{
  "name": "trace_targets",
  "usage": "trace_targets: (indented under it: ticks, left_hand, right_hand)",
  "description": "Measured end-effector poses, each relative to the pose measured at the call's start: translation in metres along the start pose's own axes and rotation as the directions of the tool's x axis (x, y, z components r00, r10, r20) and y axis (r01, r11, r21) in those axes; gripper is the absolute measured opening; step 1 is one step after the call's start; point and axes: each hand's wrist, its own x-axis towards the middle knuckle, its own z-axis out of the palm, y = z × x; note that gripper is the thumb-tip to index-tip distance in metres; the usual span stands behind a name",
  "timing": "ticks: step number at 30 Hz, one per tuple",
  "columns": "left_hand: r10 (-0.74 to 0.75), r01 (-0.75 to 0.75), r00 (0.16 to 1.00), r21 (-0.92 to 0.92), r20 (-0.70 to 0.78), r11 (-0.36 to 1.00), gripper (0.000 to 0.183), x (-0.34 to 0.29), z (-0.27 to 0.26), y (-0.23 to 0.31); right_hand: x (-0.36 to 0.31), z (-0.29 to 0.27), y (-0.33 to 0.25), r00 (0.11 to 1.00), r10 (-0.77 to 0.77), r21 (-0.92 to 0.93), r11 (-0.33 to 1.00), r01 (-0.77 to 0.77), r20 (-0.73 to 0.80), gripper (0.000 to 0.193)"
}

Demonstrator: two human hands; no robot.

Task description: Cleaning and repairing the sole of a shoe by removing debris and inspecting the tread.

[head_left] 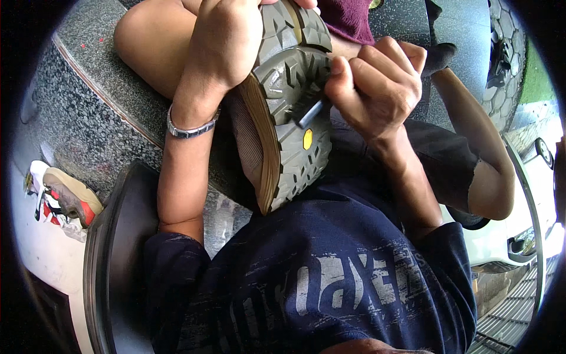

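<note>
A brown shoe with a mesh upper is held up in front of my chest. Its dark, deeply lugged sole with a yellow badge is turned toward me. My left hand, with a metal-banded watch on the wrist, grips the shoe's far end; its fingers are partly hidden behind it. To the right, my right hand is closed round a short black bar-shaped tool. The tool lies over the middle of the sole, and dark blurred strands beside it make its exact kind unclear.
My bare bent legs surround the shoe on a speckled stone surface. Maroon cloth lies beyond my right hand. Another brown shoe sits at far left, past a dark curved edge. At right stand pale vehicles.
</note>
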Motion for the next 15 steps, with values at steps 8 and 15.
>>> trace_targets:
  ticks: [8, 15]
  left_hand:
    - [0.046, -0.047, 0.999, 0.097, 0.008, 0.994, 0.032, 0.009, 0.012, 0.012]
    - [0.008, -0.008, 1.000, -0.166, 0.000, 0.986, 0.035, 0.005, 0.009, 0.005]
  right_hand:
    - [-0.004, -0.004, 0.013, 0.999, -0.040, -0.040, 0.998, 0.041, 0.010, 0.032]
    - [-0.001, -0.005, 0.004, 0.999, -0.019, 0.019, 1.000, 0.018, 0.044, 0.028]
